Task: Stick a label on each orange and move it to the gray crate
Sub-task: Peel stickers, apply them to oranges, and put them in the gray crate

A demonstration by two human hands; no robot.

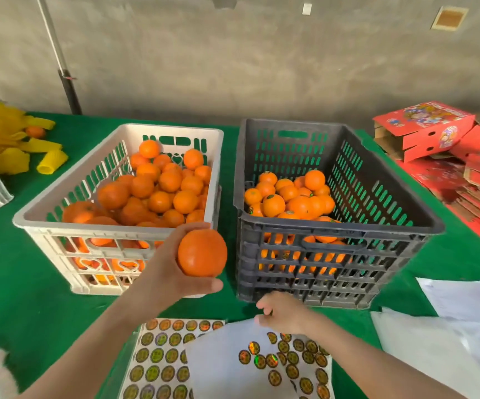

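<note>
The gray crate point(391, 227) stands on a table with a green cloth point(17, 283) and is partly filled with oranges point(287, 197); some of them show a small dark label. Touching or almost touching the gray crate, on its left side, stands a white crate point(74, 224), which holds a bigger heap of oranges point(158, 191).

The left hand point(163, 275) holds one orange point(202, 252) in the air, just in front of the gray crate's near left corner. The fingers are curled around the fruit from above and the thumb presses it from below. On the side that shows, no label can be seen.

The right hand point(284, 313) is low in front of the gray crate, over the far edge of a sheet of round shiny labels point(290, 364). Its fingers are bent and close to the thumb, but I cannot tell if they pinch a label. A second label sheet point(158, 355) lies left of the first one.

To the right of the gray crate lie white papers point(463, 300) and, farther back, red cartons point(426, 128). Far to the left of it lie yellow foam nets point(8, 145).
</note>
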